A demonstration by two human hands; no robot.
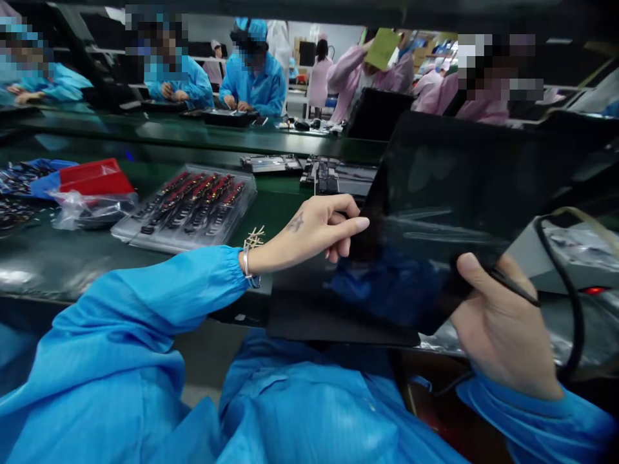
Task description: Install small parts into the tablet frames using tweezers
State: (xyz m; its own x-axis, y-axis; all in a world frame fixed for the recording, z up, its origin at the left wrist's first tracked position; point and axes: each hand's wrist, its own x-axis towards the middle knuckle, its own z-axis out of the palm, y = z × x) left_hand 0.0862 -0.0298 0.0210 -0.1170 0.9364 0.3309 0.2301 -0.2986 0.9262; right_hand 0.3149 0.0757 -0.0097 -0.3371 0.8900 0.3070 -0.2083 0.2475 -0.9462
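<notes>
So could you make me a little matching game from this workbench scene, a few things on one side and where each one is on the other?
Things:
1. glossy black flat panel
2. clear plastic tray of small red and black parts
3. red plastic bin
4. thin black cable

Places:
A. far left on the green table
B. held between the left hand and the right hand
C. looping at the right, running under the right thumb
D. on the table beyond the left forearm

Pairs: 1-B, 2-D, 3-A, 4-C

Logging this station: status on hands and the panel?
Left hand pinching black glossy panel at its left edge. Right hand gripping its lower right corner. Black cable loops beside right hand.
</notes>
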